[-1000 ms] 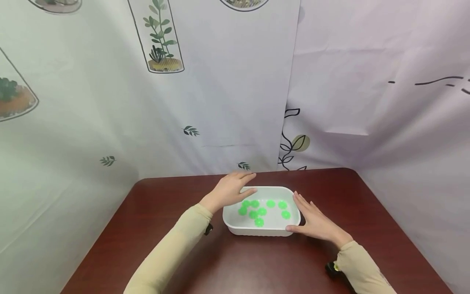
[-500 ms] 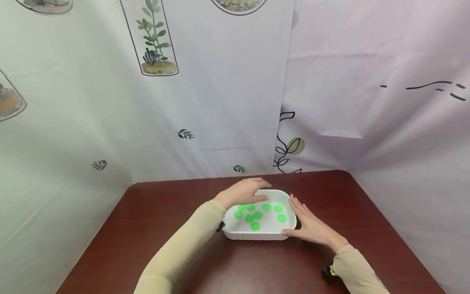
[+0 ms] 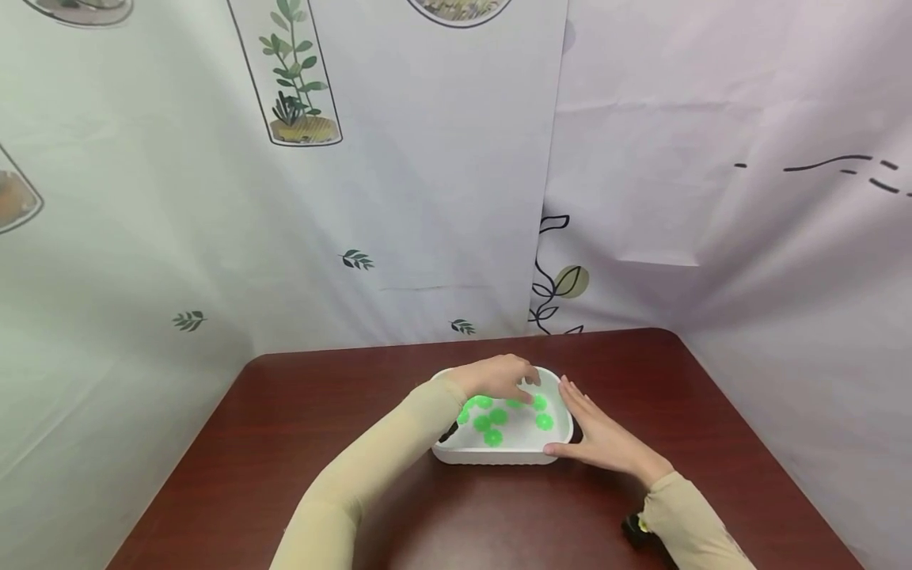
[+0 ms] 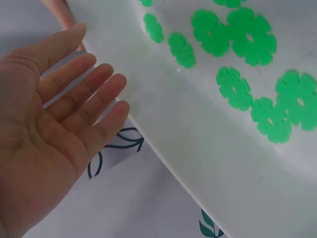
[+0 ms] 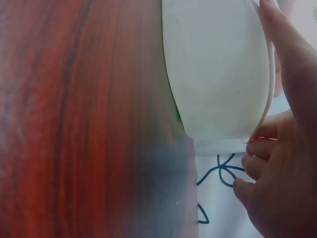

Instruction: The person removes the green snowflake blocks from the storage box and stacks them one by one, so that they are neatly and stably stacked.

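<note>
A white rectangular plastic tub (image 3: 492, 457) stands on the table, with several flat green flower-shaped pieces (image 3: 493, 438) spread over its floor. My left hand (image 3: 502, 376) reaches over the tub's back part, fingers bent downward and nothing held. In the left wrist view the left hand (image 4: 54, 119) shows a bare palm and relaxed fingers, beside the green flower pieces (image 4: 252, 37). The right hand (image 3: 606, 435) spans the tub's right end, thumb at the front corner and long fingers at the back corner. In the right wrist view, its fingertips (image 5: 255, 148) are right at the tub's rim.
The dark red-brown wooden table (image 3: 456, 514) has its back edge close to a white curtain (image 3: 442, 198) printed with plants. Curtain also hangs along both sides. Black wrist devices show under the beige sleeves (image 3: 385, 443).
My left hand has moved right and lower over the tub, its fingers bending down. The right hand keeps its place at the tub's right end. The head view has shifted slightly.
</note>
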Action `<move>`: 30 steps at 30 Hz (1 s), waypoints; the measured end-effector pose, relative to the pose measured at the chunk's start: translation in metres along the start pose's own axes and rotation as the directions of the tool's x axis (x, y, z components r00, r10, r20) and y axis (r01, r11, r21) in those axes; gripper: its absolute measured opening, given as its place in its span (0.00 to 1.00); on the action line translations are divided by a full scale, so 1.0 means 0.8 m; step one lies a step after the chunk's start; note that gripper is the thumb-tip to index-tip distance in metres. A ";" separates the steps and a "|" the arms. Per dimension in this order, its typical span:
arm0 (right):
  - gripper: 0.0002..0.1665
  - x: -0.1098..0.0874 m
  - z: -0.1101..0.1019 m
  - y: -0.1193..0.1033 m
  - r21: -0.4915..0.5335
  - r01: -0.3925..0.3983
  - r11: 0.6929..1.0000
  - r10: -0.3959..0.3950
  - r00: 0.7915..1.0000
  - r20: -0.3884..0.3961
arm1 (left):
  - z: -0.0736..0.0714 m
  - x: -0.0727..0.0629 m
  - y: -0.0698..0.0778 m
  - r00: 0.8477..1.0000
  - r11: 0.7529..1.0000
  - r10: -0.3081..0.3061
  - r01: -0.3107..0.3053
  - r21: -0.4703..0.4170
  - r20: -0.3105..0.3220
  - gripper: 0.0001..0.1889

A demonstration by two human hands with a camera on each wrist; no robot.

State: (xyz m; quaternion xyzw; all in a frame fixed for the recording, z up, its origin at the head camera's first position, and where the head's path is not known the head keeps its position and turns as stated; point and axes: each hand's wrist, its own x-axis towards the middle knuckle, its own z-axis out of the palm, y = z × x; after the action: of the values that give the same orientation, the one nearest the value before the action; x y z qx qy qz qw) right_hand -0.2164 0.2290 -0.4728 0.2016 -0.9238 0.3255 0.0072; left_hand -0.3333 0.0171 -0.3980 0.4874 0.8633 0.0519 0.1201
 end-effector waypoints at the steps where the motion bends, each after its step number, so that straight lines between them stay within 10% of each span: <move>1: 0.70 0.000 0.000 0.000 0.002 -0.002 1.000 0.002 1.000 0.001 | 0.002 0.003 0.000 1.000 1.000 0.007 -0.007 0.004 0.012 0.19; 18: 0.70 0.001 -0.002 0.000 0.016 -0.007 1.000 0.007 1.000 -0.001 | 0.025 0.027 0.008 0.989 1.000 0.009 -0.005 -0.028 0.148 0.20; 30: 0.69 -0.002 -0.001 0.000 0.018 -0.006 1.000 0.006 1.000 -0.012 | 0.041 0.035 0.006 0.991 0.999 0.037 -0.037 0.001 0.132 0.18</move>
State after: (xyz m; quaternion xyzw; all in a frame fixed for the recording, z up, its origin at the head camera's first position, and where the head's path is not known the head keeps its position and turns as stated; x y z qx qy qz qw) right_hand -0.2149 0.2299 -0.4721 0.1970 -0.9214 0.3348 0.0102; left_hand -0.3344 0.0427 -0.4328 0.5058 0.8444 0.0205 0.1753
